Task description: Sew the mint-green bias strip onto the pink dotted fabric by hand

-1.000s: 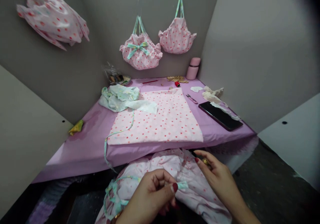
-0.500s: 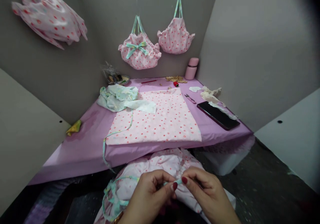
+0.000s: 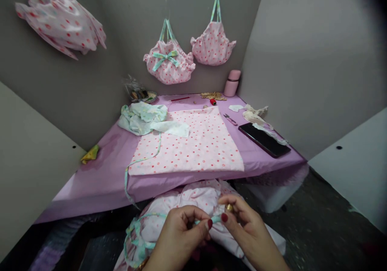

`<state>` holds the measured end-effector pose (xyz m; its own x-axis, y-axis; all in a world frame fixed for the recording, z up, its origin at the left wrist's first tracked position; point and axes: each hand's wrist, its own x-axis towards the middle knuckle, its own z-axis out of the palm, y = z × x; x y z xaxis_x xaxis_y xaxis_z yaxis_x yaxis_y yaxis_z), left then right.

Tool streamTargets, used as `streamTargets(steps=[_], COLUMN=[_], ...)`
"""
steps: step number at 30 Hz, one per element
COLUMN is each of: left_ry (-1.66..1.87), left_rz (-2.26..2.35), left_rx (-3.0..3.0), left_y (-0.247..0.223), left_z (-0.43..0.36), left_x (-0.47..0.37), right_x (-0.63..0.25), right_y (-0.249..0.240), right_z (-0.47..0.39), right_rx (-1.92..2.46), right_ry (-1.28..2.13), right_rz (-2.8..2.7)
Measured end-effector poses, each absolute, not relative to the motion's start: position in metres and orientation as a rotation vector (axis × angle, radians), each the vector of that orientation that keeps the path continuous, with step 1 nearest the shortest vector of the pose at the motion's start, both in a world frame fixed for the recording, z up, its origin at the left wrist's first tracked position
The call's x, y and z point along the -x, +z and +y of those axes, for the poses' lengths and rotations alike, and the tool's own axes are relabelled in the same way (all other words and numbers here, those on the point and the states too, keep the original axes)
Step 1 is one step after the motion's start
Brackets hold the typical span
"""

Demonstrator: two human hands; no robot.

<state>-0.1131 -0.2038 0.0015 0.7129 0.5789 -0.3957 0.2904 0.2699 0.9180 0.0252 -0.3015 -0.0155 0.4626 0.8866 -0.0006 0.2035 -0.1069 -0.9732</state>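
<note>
Low in the head view, a narrow mint-green strip (image 3: 216,218) runs between my two hands. My left hand (image 3: 184,230) pinches it between thumb and fingers. On the other side, my right hand (image 3: 246,224) has its thumb on the strip, with its index finger raised and a gold-coloured ring or thimble showing on a finger. Below and behind both hands lies bunched pink dotted fabric (image 3: 196,196). Looped mint-green ties (image 3: 136,238) lie on it to the left of my left hand.
A purple-covered table (image 3: 111,142) bears a flat dotted cloth (image 3: 196,150), crumpled green fabric (image 3: 142,116), small snips (image 3: 230,119), a phone (image 3: 261,140) and a pink bottle (image 3: 232,83). Dotted fabric pieces (image 3: 169,67) hang above.
My right hand's index finger has lifted off the strip, and the gold-coloured ring or thimble has come into view. My left hand has barely moved and keeps its pinch.
</note>
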Motion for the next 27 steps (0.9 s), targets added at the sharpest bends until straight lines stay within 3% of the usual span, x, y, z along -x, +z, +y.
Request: streamTargets(steps=[5, 27], left_ry=[0.272, 0.352], left_rz=[0.767, 0.767], left_rx=[-1.474, -1.712], left_y=[0.003, 0.015], left_z=[-0.205, -0.204], left_x=[0.114, 0.114], right_x=[-0.042, -0.023], right_y=[-0.015, -0.001], right_z=[-0.299, -0.309], right_rx=[1.651, 1.640], right_ry=[0.660, 0.564], right_rz=[-0.839, -1.456])
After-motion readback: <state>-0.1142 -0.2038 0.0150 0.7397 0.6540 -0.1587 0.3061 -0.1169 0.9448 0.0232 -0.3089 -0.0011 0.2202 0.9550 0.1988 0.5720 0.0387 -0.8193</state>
